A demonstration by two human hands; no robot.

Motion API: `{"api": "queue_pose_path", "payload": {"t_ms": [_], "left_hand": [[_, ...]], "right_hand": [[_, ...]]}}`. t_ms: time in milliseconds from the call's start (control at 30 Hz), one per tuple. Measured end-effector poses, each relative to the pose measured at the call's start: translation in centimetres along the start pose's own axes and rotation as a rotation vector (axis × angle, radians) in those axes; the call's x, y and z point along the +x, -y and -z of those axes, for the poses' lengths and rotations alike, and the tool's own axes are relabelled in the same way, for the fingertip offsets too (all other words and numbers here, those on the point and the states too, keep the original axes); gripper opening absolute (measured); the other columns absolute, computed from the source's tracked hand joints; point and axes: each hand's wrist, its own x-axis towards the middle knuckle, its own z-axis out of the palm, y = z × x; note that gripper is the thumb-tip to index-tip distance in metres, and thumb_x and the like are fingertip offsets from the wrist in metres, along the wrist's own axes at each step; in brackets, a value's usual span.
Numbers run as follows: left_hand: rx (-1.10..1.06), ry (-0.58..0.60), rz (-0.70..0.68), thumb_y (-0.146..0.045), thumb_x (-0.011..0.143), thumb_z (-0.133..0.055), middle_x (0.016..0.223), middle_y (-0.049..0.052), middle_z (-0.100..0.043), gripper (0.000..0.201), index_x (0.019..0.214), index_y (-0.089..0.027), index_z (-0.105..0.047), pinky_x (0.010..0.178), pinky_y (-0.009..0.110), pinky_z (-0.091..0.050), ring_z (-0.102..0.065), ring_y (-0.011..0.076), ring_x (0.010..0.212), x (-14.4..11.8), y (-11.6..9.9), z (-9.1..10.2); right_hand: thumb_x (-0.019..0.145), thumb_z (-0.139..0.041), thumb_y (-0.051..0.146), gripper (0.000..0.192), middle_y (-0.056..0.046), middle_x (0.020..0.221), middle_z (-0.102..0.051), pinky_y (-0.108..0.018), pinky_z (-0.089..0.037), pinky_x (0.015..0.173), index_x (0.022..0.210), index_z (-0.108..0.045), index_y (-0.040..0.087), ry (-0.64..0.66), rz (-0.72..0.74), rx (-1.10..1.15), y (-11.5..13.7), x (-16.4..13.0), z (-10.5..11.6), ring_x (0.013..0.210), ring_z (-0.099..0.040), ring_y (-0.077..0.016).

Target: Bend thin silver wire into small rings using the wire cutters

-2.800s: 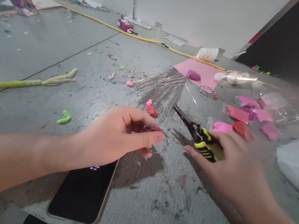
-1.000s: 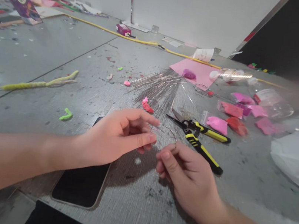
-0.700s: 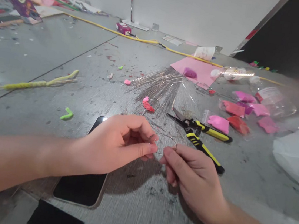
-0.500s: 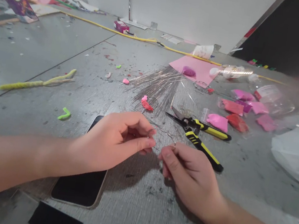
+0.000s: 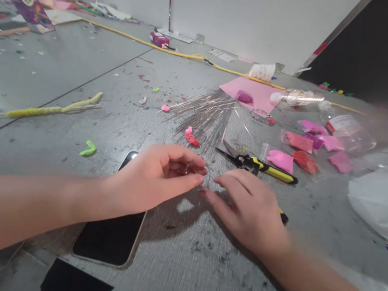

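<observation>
My left hand (image 5: 160, 177) is closed in a loose pinch around a thin metal wire (image 5: 187, 168); most of the wire is hidden by the fingers. Close by on the right, my right hand (image 5: 252, 210) has its thumb and fingers apart, with nothing visible between them. Yellow-and-black pruning shears (image 5: 279, 173) lie behind my right hand, which covers one handle. A dark-screened phone (image 5: 109, 240) lies partly under my left hand and wrist. Beyond the hands are a red and pink clay piece (image 5: 192, 139) and a fanned bundle of thin wires (image 5: 206, 111).
Bags of pink and red clay (image 5: 281, 161) lie at right, near clear plastic bottles (image 5: 351, 128). A pink paper sheet (image 5: 230, 85) and a yellow cable (image 5: 129, 38) lie farther back. At left are a yellow wrapped stem (image 5: 34, 112) and a green clay piece (image 5: 88, 149).
My right hand has let go of the wire and opened its fingers, now covering more of the shears. My left hand stays in nearly the same place, still pinching the wire.
</observation>
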Motion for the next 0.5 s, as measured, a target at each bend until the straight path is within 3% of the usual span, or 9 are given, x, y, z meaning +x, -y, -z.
{"api": "queue_pose_path", "payload": {"t_ms": [100, 233, 367, 500], "left_hand": [[0.058, 0.006, -0.073, -0.029, 0.089, -0.072, 0.104, 0.005, -0.077, 0.022, 0.109, -0.019, -0.068, 0.077, 0.025, -0.059, -0.073, 0.015, 0.087, 0.0, 0.0, 0.1], [0.058, 0.032, -0.15, -0.027, 0.091, -0.068, 0.115, 0.005, -0.075, 0.021, 0.111, -0.022, -0.064, 0.079, 0.026, -0.059, -0.073, 0.0141, 0.087, 0.0, 0.1, 0.2], [0.045, 0.014, -0.192, -0.027, 0.091, -0.068, 0.118, 0.007, -0.074, 0.029, 0.118, -0.022, -0.059, 0.079, 0.027, -0.059, -0.073, 0.0147, 0.089, 0.6, 0.3, 0.5], [0.022, -0.036, -0.228, -0.026, 0.091, -0.068, 0.121, 0.008, -0.072, 0.035, 0.124, -0.02, -0.057, 0.089, 0.029, -0.06, -0.074, 0.0151, 0.095, 1.5, 0.3, 1.2]], "right_hand": [[0.102, -0.054, 0.029, 0.019, -0.011, 0.097, -0.069, -0.037, -0.049, 0.082, 0.098, -0.067, 0.016, 0.13, -0.136, 0.129, -1.3, 1.2, -0.5, 0.093, -0.063, -0.0234], [0.098, -0.054, 0.02, 0.015, -0.01, 0.095, -0.065, -0.034, -0.046, 0.08, 0.094, -0.068, 0.015, 0.278, -0.259, 0.065, -1.8, 3.7, -0.7, 0.09, -0.061, -0.022], [0.097, -0.051, 0.014, 0.019, -0.01, 0.09, -0.065, -0.032, -0.042, 0.073, 0.087, -0.067, 0.015, 0.382, -0.227, -0.087, -1.3, 5.9, -1.1, 0.084, -0.06, -0.02], [0.097, -0.05, 0.014, 0.019, -0.01, 0.089, -0.066, -0.031, -0.041, 0.07, 0.085, -0.064, 0.016, 0.427, -0.18, -0.146, -1.5, 6.4, -1.1, 0.081, -0.061, -0.0199]]}}
